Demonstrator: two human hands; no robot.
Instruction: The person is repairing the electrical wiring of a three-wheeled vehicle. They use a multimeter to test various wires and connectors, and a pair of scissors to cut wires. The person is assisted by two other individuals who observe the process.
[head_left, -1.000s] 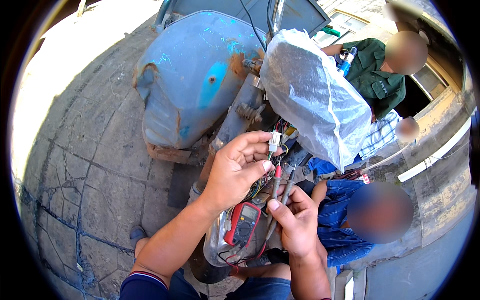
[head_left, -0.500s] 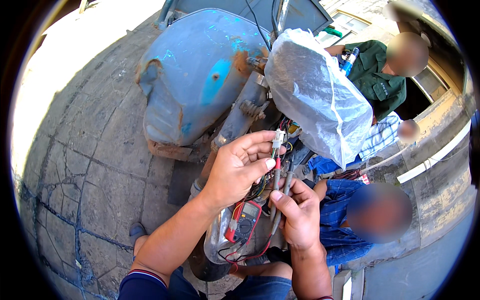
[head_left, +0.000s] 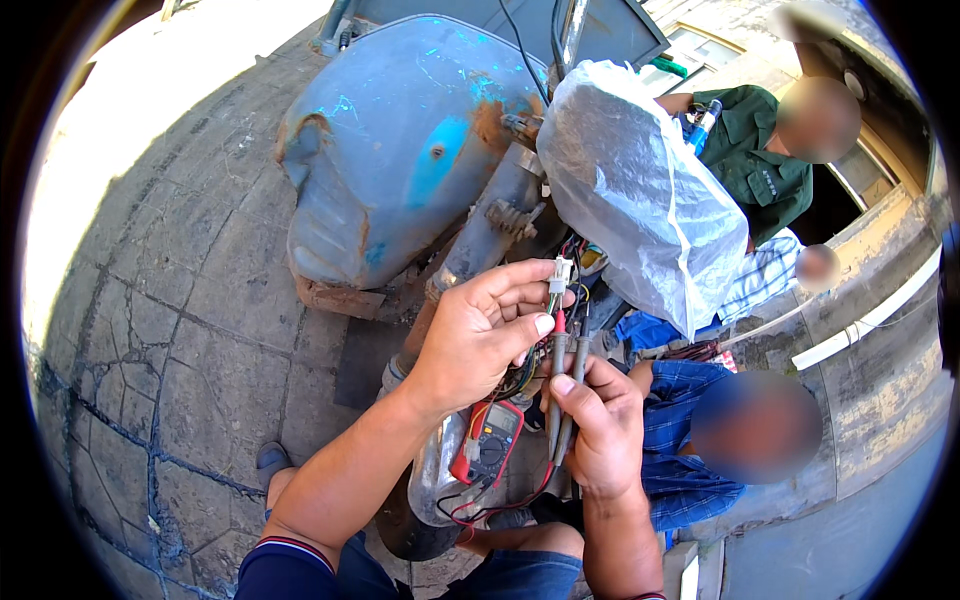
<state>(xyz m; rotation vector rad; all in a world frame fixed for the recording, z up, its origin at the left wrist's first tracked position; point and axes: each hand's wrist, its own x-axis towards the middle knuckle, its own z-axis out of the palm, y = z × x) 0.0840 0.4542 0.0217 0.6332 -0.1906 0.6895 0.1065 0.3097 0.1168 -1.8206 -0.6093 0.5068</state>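
Between its thumb and fingers my left hand (head_left: 480,325) pinches a white wire connector (head_left: 560,272), wires trailing below it. Two multimeter probes lie side by side in my right hand (head_left: 598,420): a red-tipped probe (head_left: 559,345) and a dark-tipped probe (head_left: 580,352). The red one's tip points up at the underside of the connector; whether it touches a contact is too small to tell. Below my hands a red-and-grey multimeter (head_left: 490,440) rests on the vehicle's metal part, red and black leads running from it. A loose wire bundle (head_left: 520,375) hangs partly behind my fingers.
A dented blue-grey rusty vehicle fender (head_left: 390,170) stands ahead on the left. Clear plastic sheeting (head_left: 640,190) covers a part beside it. Several people are at the right, one in a blue plaid shirt (head_left: 685,435) close to my right hand. Cracked paving (head_left: 220,350) spreads left.
The probes have shifted slightly in my right hand, the dark one now standing more upright beside the red. My left hand keeps its pinch on the connector. The view has shifted a little.
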